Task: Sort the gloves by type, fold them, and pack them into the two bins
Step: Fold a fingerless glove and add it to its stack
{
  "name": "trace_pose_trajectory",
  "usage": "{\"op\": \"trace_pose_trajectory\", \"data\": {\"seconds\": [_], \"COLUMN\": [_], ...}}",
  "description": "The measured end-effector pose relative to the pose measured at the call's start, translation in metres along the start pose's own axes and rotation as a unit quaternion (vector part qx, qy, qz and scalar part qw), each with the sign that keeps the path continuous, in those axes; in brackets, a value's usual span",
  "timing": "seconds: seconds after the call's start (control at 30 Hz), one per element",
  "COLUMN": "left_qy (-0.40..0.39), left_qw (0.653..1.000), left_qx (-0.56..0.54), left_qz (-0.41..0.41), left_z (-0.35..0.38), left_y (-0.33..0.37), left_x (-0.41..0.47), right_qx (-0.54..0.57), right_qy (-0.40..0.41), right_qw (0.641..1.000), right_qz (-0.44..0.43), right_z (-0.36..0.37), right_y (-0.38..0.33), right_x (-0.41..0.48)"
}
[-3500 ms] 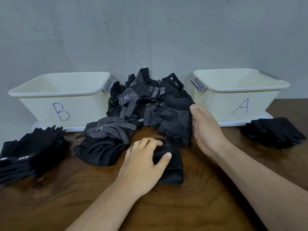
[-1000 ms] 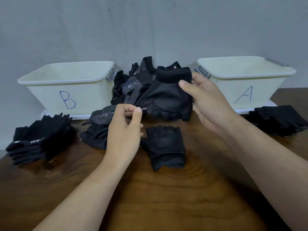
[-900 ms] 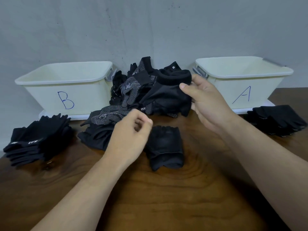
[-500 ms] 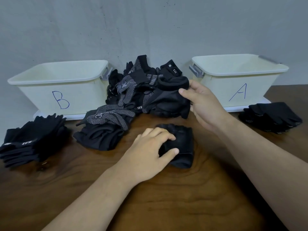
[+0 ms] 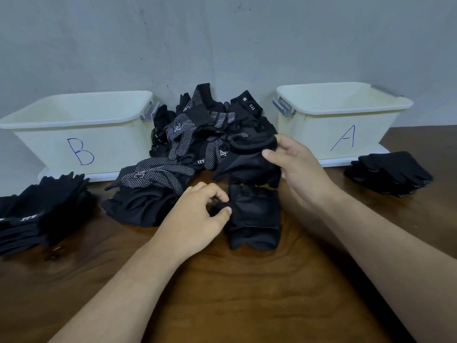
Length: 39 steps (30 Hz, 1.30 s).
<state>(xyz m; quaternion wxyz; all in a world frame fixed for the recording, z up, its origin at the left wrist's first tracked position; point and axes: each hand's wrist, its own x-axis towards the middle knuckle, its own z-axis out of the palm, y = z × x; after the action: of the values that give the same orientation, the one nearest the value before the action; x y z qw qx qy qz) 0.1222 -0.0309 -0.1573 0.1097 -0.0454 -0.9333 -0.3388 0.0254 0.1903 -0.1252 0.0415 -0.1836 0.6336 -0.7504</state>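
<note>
Change vs half a sec ago: L hand (image 5: 197, 214) is no longer lying flat over the folded glove (image 5: 254, 219). Its fingers are curling in now, w/ thumb and fingertips pinching the glove's left edge. R hand (image 5: 303, 169) is still gripping the second glove (image 5: 247, 157) by the cuff, thumb on top. It's bringing that glove lower, so the hem is hanging just behind the folded one, nearly touching. A sec ago L hand was up at that second glove and the folded one was lying free.

Meaning, prob: a pair is getting matched, w/ one half folded and its partner coming down to join it. Packing isn't looking started, since no gloves are showing inside bin B (image 5: 81, 134) or bin A (image 5: 371, 134), both sitting along the table's (image 5: 247, 293) back edge. The unsorted pile (image 5: 197, 129) is still taking up the back-centre btwn them. Sorted stacks are waiting by the left edge (image 5: 42, 214) and toward the right edge (image 5: 393, 169).

Looks: the folded glove is sitting approx mid-table. It's plain black and soft, doubled over, w/ short finger stubs pointing at the back edge. The second glove is looking like the same type, plain black w/ a thick cuff.
</note>
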Motion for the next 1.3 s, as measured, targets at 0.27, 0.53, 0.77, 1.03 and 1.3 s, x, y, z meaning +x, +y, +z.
{"op": "trace_pose_trajectory", "data": {"seconds": [0.27, 0.53, 0.77, 1.03, 1.3], "left_qy": [0.003, 0.007, 0.012, 0.020, 0.026], "left_qw": [0.998, 0.995, 0.995, 0.994, 0.994], "left_qx": [0.023, 0.040, 0.033, 0.059, 0.051], "left_qz": [-0.059, -0.088, -0.094, -0.089, -0.090], "left_z": [-0.006, -0.006, -0.007, -0.004, -0.003], "left_y": [-0.003, -0.003, 0.003, 0.005, 0.004], "left_x": [0.002, 0.001, -0.001, -0.002, -0.002], "right_qx": [-0.005, -0.302, -0.399, -0.444, -0.468], "right_qy": [-0.036, -0.198, -0.155, -0.156, -0.132], "right_qw": [0.999, 0.933, 0.901, 0.877, 0.860], "right_qz": [-0.001, 0.003, -0.074, -0.095, -0.152], "right_z": [0.001, -0.018, -0.004, -0.008, -0.012], "right_y": [0.009, 0.007, -0.001, -0.003, -0.019], "right_x": [-0.041, -0.067, -0.073, -0.071, -0.076]}}
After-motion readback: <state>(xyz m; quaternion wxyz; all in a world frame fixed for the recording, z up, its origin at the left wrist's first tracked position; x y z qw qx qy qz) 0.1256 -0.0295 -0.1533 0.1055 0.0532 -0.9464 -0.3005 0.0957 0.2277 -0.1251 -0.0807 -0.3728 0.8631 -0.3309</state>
